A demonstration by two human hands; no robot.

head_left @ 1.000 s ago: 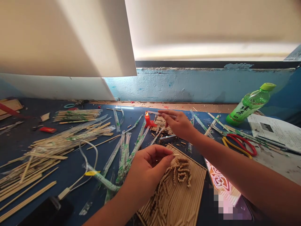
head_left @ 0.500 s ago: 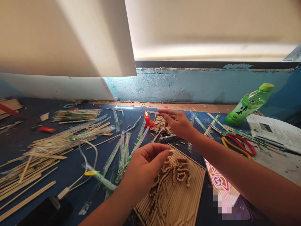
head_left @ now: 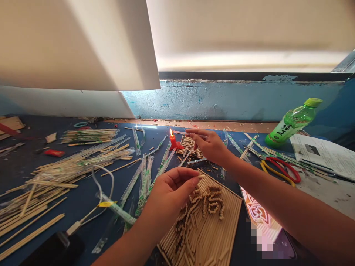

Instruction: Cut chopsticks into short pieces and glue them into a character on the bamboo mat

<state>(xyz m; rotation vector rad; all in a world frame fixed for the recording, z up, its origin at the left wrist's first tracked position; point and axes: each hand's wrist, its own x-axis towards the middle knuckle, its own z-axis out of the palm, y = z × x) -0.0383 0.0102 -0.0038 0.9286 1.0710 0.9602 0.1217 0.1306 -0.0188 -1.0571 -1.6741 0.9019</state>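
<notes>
My right hand (head_left: 206,142) pinches a translucent glue stick (head_left: 180,132), its far tip at the flame of a lit red candle (head_left: 173,142). My left hand (head_left: 173,188) is closed on a short piece of chopstick (head_left: 202,176), its pale end poking out past thumb and forefinger. Below that hand lies a panel of chopsticks laid side by side (head_left: 222,236). Small cut pieces stand on the panel in raised, curving rows (head_left: 213,201), and loose short lengths are scattered over its lower part. My left hand and forearm cover the panel's left side.
Chopsticks (head_left: 50,192) and plastic wrappers (head_left: 145,177) spread over the left and middle. At right are red-and-yellow-handled pliers (head_left: 283,170), a green bottle (head_left: 294,123), printed paper (head_left: 327,155) and a lit phone (head_left: 260,214). A white cable (head_left: 112,177) loops at left; short sticks (head_left: 191,144) pile beside the candle.
The candle flame looks taller and brighter at the glue stick's tip. Both hands keep nearly the same place; the whole view has shifted very slightly.
</notes>
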